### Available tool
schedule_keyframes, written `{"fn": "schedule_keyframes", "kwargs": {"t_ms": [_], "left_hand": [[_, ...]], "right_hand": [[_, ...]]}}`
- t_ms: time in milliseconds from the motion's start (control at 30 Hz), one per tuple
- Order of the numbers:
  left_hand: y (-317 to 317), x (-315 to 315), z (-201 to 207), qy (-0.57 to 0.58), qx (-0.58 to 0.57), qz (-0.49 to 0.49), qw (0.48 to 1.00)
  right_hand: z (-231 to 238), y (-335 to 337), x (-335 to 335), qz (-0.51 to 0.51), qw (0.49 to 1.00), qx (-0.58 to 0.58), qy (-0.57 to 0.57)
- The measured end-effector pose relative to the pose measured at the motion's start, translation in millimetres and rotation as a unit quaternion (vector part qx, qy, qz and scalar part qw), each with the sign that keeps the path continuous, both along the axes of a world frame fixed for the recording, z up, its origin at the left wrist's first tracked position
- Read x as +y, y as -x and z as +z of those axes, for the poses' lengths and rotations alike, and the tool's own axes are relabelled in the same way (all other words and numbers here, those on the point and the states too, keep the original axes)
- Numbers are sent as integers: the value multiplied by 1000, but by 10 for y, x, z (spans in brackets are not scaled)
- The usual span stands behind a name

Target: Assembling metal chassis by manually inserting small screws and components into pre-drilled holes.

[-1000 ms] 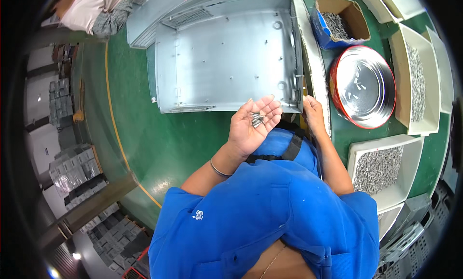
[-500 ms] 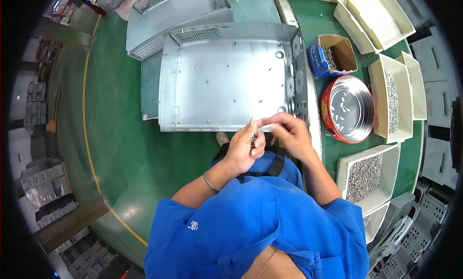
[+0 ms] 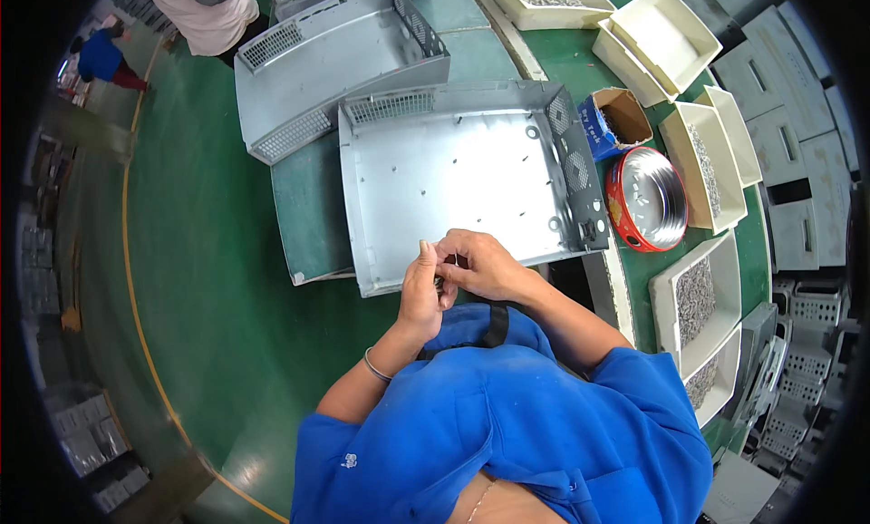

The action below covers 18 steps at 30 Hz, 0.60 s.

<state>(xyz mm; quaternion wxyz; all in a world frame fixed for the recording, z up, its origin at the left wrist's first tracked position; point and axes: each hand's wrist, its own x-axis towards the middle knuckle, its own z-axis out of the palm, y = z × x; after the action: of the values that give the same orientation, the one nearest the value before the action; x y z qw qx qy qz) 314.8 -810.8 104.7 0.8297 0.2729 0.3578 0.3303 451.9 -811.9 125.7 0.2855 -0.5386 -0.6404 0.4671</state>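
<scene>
Both forearms reach forward from the blue sleeves, elbows bent, and the hands meet in front of the body. The left hand (image 3: 424,293) is curled around small metal parts (image 3: 439,281), its thumb raised; fingers mostly hide them. The right hand (image 3: 485,265) comes across with bent fingers, its fingertips at the left hand; I cannot tell whether it pinches a part. Both hands overlap the near edge of a metal tray (image 3: 471,181); contact is unclear.

On the green surface (image 3: 580,57) to the right stand a blue cardboard box (image 3: 595,130) with dim contents and one red round tin (image 3: 620,208) holding several pale pieces. Seven cream bins (image 3: 666,293) are visible; four show small grey pieces (image 3: 695,299) inside, and two others are stacked together. Counting the near one, at least three metal trays are in view, the others behind and to the left.
</scene>
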Motion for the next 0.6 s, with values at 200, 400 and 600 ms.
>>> {"fn": "schedule_keyframes", "kwargs": {"t_ms": [200,400,600], "left_hand": [[179,273,5,73,-69,52,994],[156,472,19,59,-121,85,987],[323,627,-40,75,-103,127,984]], "right_hand": [[12,229,211,-104,972,198,74],[125,196,492,-99,962,235,96],[-379,-178,1364,-289,833,459,106]]}}
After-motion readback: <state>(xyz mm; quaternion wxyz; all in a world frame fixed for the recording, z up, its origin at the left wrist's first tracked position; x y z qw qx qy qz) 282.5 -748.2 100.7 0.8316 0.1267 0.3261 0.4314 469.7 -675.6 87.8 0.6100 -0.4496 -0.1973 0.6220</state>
